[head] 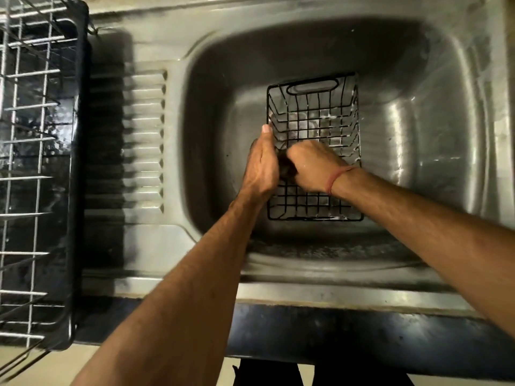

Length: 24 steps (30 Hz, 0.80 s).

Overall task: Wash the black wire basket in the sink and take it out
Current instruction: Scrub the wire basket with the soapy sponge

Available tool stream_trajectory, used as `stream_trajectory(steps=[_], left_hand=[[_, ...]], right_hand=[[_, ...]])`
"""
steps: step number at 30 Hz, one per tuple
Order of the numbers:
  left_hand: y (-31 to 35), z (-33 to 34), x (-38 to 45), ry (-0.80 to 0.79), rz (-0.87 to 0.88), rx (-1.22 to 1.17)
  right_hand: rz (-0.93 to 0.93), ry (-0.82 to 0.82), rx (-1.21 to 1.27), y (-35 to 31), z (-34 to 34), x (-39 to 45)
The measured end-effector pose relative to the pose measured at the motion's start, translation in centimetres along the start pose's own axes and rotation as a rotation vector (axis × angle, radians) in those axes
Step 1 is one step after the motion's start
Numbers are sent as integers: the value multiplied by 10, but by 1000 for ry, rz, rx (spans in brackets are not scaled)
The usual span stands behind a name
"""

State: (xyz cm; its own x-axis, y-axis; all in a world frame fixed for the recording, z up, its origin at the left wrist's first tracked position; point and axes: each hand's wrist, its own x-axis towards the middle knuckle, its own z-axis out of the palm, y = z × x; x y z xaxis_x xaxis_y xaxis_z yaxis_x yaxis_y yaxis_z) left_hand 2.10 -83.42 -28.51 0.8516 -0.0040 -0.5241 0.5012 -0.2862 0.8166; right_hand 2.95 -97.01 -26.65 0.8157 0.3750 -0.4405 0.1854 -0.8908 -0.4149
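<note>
The basket (313, 151) sits upright on the floor of the sink (418, 129), right of frame centre, so removal is not yet done. Washing appears to be in progress: white suds cling to the wires along the right wall and the near rim, and both hands work at the basket's left wall. The left hand (263, 162) lies against the outside of that wall, thumb extended along the top wire; whether its fingers curl round the wire cannot be told. The right hand (312, 165) reaches inside, fingers curled round a dark scrubber (285, 165) pressed between the two hands. Remaining, by judgement: finish scrubbing, rinse, lift out. The basket is thin black wire in a rectangular grid, with flared walls and an oval handle slot at the far end. The sink is brushed steel, wet, with rounded corners; its ribbed drainboard (147, 140) lies left. A rack (28, 168) of pale wire occupies the left edge of the frame
</note>
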Motion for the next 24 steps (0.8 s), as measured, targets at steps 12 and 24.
stream_trajectory(steps=[12,24], left_hand=[[12,-16,-8,-38,-72,-162],[21,-21,-17,-11,-169,-269]], right_hand=[[312,265,1044,-6,0,17],[85,173,714,-12,-4,-3]])
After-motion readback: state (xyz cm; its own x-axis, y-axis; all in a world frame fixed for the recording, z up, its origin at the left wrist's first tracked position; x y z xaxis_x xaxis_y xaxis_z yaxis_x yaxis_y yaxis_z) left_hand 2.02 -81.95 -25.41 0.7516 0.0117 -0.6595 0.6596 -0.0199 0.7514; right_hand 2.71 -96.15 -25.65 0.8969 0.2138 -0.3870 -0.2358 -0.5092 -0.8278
